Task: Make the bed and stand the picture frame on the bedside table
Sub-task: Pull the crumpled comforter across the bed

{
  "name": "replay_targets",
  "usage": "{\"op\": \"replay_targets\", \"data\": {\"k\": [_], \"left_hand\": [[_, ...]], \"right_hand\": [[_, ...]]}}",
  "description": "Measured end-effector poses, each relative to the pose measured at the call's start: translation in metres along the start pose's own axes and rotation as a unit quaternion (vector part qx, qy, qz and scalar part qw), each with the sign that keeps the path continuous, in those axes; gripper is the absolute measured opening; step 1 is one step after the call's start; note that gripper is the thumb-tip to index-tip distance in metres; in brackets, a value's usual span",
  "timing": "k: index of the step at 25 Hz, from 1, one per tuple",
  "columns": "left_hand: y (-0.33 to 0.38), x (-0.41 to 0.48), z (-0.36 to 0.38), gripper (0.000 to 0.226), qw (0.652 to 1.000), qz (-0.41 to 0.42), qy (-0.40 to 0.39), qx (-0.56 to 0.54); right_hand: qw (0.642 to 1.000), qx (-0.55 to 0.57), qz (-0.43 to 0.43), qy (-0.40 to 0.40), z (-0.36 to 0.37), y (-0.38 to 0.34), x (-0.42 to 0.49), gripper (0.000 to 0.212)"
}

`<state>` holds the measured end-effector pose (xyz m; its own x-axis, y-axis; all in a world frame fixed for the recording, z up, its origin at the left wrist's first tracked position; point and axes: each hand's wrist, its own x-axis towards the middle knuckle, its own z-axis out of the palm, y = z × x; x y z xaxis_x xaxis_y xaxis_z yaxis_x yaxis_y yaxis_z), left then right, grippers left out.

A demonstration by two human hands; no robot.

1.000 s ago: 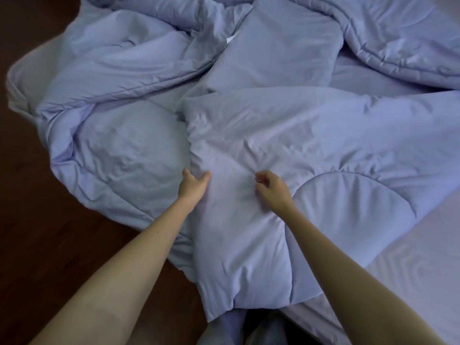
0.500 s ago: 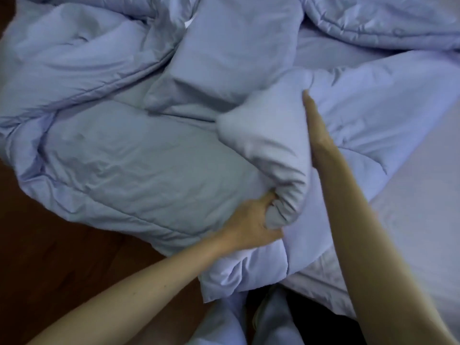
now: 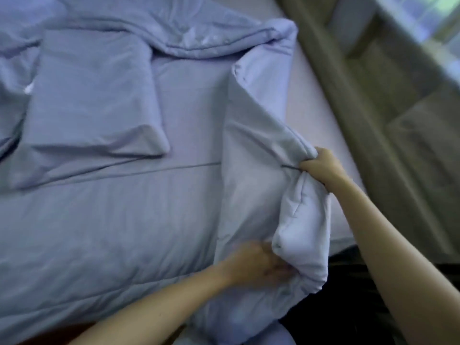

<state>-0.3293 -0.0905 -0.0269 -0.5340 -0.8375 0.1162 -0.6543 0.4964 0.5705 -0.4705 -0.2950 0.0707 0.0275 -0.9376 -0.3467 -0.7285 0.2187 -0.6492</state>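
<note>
A pale blue quilted duvet (image 3: 104, 220) covers most of the bed, rumpled along the far side. Its near right corner is folded over into a thick roll (image 3: 303, 235). My right hand (image 3: 323, 165) is shut on the upper edge of that fold. My left hand (image 3: 254, 265), blurred, grips the lower end of the same roll. A blue pillow (image 3: 94, 100) lies flat at the upper left. The lighter bed sheet (image 3: 313, 105) shows bare along the right side. No picture frame or bedside table is in view.
A grey-brown padded bed frame or bench (image 3: 388, 135) runs diagonally along the right. A bright window (image 3: 438, 23) is in the top right corner. Dark floor (image 3: 348, 295) lies below the bed's corner.
The view has swung right toward the bed's right edge. Both hands have carried the folded duvet corner rightward, and my right hand went from flat against the fold to gripping its edge.
</note>
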Motion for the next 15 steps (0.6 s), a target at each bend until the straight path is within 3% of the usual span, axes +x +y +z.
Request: {"op": "replay_targets", "data": {"k": [3,5,7,9,11,12,15], "left_hand": [[-0.033,0.044,-0.008,0.027,0.977,-0.057,0.201,0.042],[-0.061,0.064,-0.014,0.038,0.96,-0.126,0.222,0.112],[-0.075,0.085,-0.011,0.048,0.954,-0.194,0.133,0.184],[-0.08,0.098,0.0,0.057,0.935,-0.286,-0.042,0.207],[-0.076,0.111,0.016,0.068,0.892,-0.365,-0.2,0.177],[-0.073,0.115,0.022,0.071,0.877,-0.386,-0.233,0.164],[-0.063,0.125,0.029,0.073,0.874,-0.401,-0.232,0.145]], "right_hand": [[0.983,0.002,0.11,0.148,-0.082,0.104,-0.016,0.019],[0.959,0.012,0.191,0.21,-0.119,0.181,-0.042,0.023],[0.941,0.045,0.236,0.239,-0.136,0.248,-0.071,0.029],[0.938,0.069,0.249,0.232,-0.128,0.296,-0.089,0.035],[0.937,0.074,0.252,0.231,-0.111,0.322,-0.09,0.027],[0.935,0.071,0.251,0.241,-0.102,0.326,-0.086,0.024],[0.933,0.026,0.258,0.249,-0.085,0.324,-0.069,0.035]]}}
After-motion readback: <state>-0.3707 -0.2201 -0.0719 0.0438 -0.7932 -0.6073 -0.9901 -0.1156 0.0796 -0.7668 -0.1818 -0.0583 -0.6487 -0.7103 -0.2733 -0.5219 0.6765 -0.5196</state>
